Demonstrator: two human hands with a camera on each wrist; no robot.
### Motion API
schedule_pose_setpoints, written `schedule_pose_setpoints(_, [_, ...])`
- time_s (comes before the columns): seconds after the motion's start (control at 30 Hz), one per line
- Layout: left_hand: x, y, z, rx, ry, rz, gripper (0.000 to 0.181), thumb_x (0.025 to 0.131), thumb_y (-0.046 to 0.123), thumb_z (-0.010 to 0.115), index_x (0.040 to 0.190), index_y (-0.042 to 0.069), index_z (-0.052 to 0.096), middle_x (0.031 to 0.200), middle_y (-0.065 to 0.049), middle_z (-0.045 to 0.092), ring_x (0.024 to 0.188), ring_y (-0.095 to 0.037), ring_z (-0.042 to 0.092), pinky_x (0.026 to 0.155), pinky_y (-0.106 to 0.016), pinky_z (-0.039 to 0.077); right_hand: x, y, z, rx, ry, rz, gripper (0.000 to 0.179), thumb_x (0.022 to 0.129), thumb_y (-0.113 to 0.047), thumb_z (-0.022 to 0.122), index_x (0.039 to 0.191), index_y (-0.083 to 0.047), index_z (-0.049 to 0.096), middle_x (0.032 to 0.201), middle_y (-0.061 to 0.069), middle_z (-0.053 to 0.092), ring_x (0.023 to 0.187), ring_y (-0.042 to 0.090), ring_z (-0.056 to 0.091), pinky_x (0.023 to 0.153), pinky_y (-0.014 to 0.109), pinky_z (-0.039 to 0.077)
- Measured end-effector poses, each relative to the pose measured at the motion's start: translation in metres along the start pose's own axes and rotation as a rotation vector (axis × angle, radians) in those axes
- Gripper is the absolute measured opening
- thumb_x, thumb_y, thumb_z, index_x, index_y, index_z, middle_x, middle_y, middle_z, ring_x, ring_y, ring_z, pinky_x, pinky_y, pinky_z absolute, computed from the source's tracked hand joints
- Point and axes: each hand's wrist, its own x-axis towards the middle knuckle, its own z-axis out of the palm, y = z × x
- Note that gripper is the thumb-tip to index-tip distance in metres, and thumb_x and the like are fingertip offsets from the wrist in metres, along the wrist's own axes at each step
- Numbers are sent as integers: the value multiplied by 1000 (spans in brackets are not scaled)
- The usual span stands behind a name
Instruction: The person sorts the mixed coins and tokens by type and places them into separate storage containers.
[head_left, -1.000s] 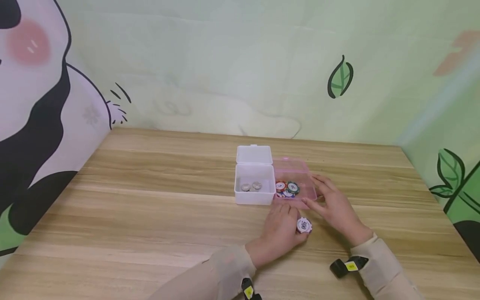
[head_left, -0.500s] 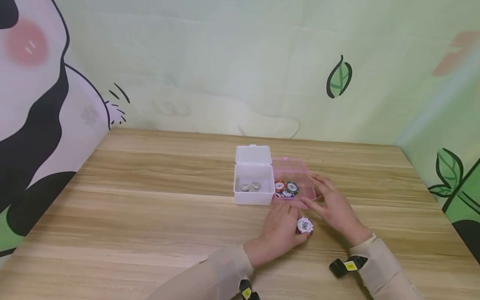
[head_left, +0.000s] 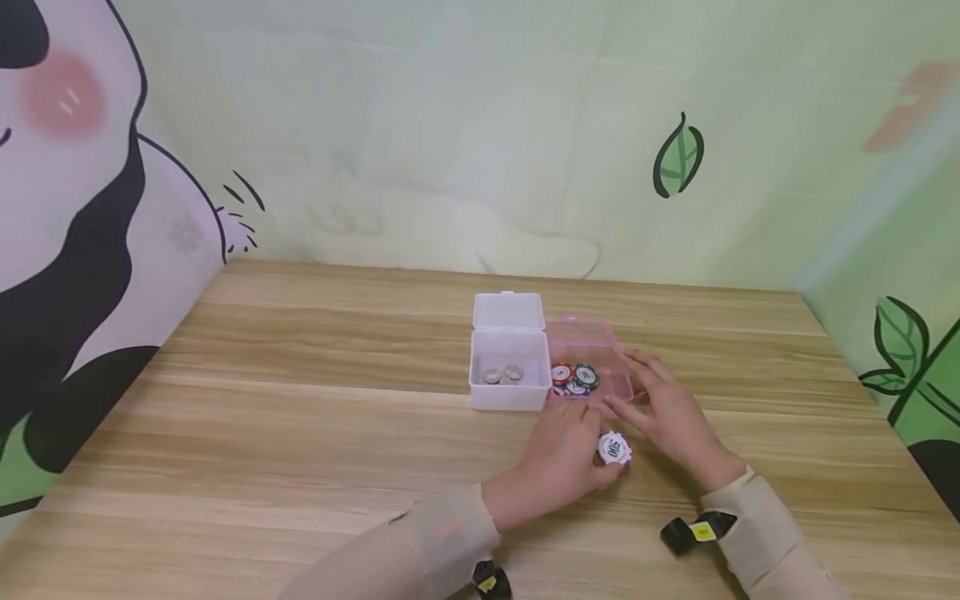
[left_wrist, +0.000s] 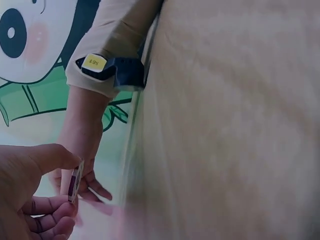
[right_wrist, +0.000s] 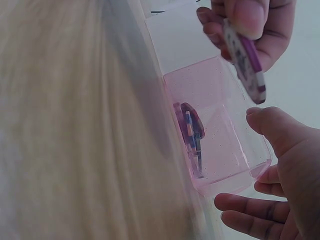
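Note:
A white-and-purple poker chip point(head_left: 615, 448) marked 500 is pinched between the thumb and fingers of my left hand point(head_left: 561, 454), just in front of the pink box. My right hand point(head_left: 678, 418) is at the right side of the clear pink box point(head_left: 613, 382), its thumb at the front right corner and its fingers extended along the side. Several poker chips point(head_left: 585, 377), with red, green and blue edges, lie in the pink box. In the right wrist view, the held chip point(right_wrist: 245, 62) is tilted near the thumb of my right hand point(right_wrist: 305, 165).
A white box point(head_left: 510, 397) with its lid raised stands against the left of the pink box. Silver coins point(head_left: 513, 372) lie inside it. The pink box's lid point(head_left: 581, 331) is folded back. Both boxes stand on a wooden table point(head_left: 300, 450) before a printed backdrop.
My left hand has shifted slightly to the right with the chip, whose 500 face has turned a little. My right hand and both boxes have stayed put.

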Motion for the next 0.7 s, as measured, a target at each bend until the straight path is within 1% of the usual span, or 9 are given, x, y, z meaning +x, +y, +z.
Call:
schedule_pose_setpoints(0.13, [1,-3,-5,9,12,22,44,77,51,74,95,12,62,91,3,62,90,-12,58,86,-25,48,0,1,1,3,3,-2,67,90,-30,67,144,-1,39,146,19,40,97,34,66,86,47,56])
schedule_pose_setpoints(0.23, [3,-7,-9,17,26,48,47,78,50,73,101,11,63,91,2,62,88,-12,59,82,-23,48,0,2,1,5,5,-3,67,90,-29,68,144,0,39,146,19,40,96,34,66,84,46,56])
schedule_pose_setpoints(0.37, [6,-14,-14,34,36,88,47,78,50,73,102,11,63,91,3,63,86,-11,57,80,-22,48,1,3,2,9,9,-7,68,89,-28,68,143,0,40,146,19,40,95,33,67,83,44,57])
schedule_pose_setpoints(0.43, [8,-17,-17,44,33,98,45,78,50,73,99,11,63,90,4,62,84,-10,56,79,-21,48,1,3,2,10,13,-11,68,89,-28,69,143,1,40,145,19,41,95,33,67,83,45,57])
schedule_pose_setpoints(0.6, [12,-25,-23,35,37,100,43,78,48,74,96,11,63,87,4,60,82,-10,54,73,-21,46,1,3,1,8,19,-19,67,88,-27,69,142,1,41,144,19,43,96,33,67,84,46,56])
schedule_pose_setpoints(0.7, [14,-30,-26,18,56,105,40,77,46,75,94,11,64,87,4,61,81,-10,55,72,-21,47,1,3,1,16,19,-21,66,88,-25,70,142,2,42,143,20,43,95,32,67,83,45,56])
